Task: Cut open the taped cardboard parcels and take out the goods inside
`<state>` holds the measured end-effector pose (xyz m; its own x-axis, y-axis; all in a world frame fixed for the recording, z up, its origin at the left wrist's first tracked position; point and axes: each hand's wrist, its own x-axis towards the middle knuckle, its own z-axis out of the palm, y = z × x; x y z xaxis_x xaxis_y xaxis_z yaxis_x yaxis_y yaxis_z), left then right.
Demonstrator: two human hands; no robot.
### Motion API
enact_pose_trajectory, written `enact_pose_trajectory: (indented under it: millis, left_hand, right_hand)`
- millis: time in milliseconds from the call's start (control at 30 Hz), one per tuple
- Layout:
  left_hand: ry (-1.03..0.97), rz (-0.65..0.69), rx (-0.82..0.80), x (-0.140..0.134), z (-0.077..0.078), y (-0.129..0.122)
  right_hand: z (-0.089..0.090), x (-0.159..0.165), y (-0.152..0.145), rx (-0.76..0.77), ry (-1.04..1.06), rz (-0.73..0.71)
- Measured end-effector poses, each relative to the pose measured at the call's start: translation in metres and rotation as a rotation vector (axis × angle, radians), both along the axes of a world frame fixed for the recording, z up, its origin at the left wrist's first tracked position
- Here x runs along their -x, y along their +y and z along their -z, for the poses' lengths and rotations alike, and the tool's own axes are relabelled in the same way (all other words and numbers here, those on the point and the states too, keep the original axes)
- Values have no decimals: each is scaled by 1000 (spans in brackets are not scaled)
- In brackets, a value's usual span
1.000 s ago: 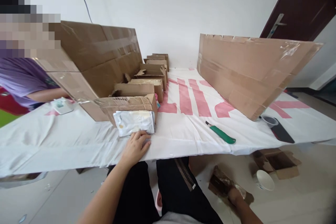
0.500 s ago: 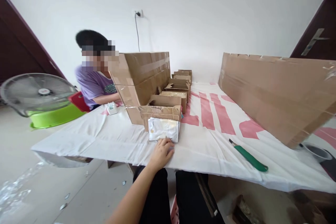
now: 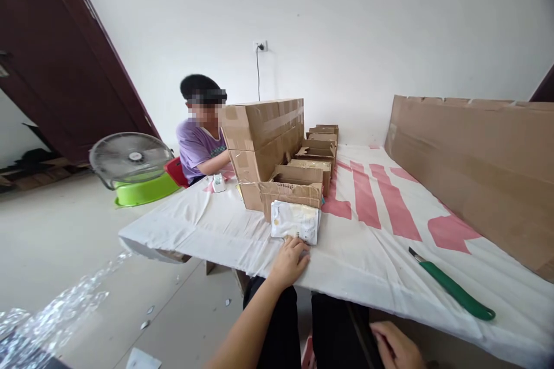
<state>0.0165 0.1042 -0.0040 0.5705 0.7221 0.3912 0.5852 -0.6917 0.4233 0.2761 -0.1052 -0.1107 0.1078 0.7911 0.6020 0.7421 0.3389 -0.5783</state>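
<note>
My left hand (image 3: 292, 260) lies on the cloth at the table's near edge. Its fingers are spread and rest against the lower edge of a stack of white flat packets (image 3: 295, 222), not wrapped round it. The stack leans on the front of a small cardboard box (image 3: 289, 192). Low in the view, my right hand (image 3: 399, 348) is beside my right thigh, below the tabletop. Its fingers are bent and partly cut off by the frame's lower edge, so what they hold, if anything, is hidden.
A green-handled utility knife (image 3: 459, 291) lies on the right of the white cloth (image 3: 355, 262). Large stacked cartons (image 3: 270, 144) stand behind the packets, and a cardboard panel (image 3: 471, 167) at right. Beyond the cartons sits a person (image 3: 197, 147) in purple, near a fan (image 3: 134, 155).
The view has swung left, so everything sits further right in it. My right hand has come into view at the bottom. My left hand stays at the packets.
</note>
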Motion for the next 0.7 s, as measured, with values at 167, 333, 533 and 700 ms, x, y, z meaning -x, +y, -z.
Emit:
enact_pose_trajectory:
  millis: [167,333,533,700]
  left_hand:
    - [-19,7,33,0,0,2]
    - [-43,10,58,1,0,2]
    - [-59,1,39,1,-1,1]
    - [-52,-7,41,1,-2,0]
  right_hand:
    - [-94,61,45,-122,-47,-191]
    - [-110,48,103,198,411,-2]
    - [-91,42,118,278,419,-52]
    - [-88,46,112,287,346,-67]
